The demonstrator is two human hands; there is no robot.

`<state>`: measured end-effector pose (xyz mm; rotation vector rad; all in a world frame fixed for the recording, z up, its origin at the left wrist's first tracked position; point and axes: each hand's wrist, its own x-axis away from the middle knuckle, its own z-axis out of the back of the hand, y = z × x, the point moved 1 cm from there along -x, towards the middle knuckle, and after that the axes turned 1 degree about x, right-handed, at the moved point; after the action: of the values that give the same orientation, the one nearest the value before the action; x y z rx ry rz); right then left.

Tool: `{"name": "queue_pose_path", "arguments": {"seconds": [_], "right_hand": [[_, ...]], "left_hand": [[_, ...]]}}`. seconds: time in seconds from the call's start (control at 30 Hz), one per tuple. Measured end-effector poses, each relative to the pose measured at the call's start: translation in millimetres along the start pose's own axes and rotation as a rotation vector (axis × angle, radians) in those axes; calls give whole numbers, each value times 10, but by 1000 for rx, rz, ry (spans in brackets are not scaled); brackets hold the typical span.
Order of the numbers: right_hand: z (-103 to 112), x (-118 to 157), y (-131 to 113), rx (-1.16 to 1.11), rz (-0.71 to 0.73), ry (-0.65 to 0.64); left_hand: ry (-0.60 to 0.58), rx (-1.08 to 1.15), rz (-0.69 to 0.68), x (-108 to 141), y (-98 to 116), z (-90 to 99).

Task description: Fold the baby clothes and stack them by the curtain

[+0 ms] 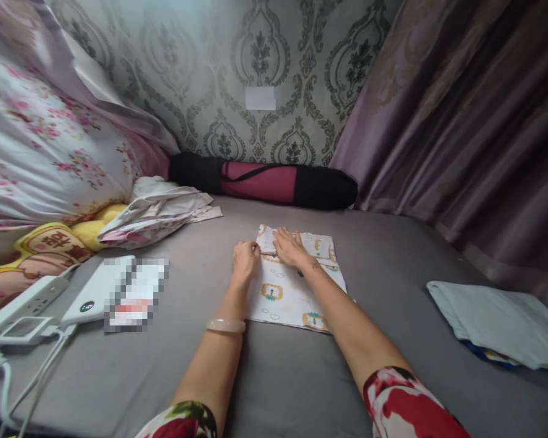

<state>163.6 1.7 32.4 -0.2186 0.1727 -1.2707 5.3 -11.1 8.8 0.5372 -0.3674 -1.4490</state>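
A white cloth with orange and green prints [290, 298] lies on the grey bed sheet, its far part folded over toward me. My left hand [245, 258] is at the cloth's far left edge, thumb and fingers pinched together on it near the fold. My right hand [290, 246] rests flat on the folded strip with its fingers stretched out. The strip's right end shows beyond my right hand.
A black and maroon roll bag [260, 182] lies against the wall. On the left are a crumpled cloth [164, 210], a white device [103, 289] and a power strip [31, 304] with cables. Folded pale cloths [497, 322] lie on the right.
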Motion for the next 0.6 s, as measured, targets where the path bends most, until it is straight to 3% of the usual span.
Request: {"name": "queue_pose_path", "arguments": {"seconds": [0.2,0.43,0.6], "right_hand": [[-228,-277,-276,-4,93,-43],[-362,-456,-248,-10,50,-43],[-327,-467,-221,-42,51,-55]], "left_hand": [[21,-21,49,-6,-1,-11],[-12,-23,71,-8,9,23],[-40,17,104,-10,9,58]]}}
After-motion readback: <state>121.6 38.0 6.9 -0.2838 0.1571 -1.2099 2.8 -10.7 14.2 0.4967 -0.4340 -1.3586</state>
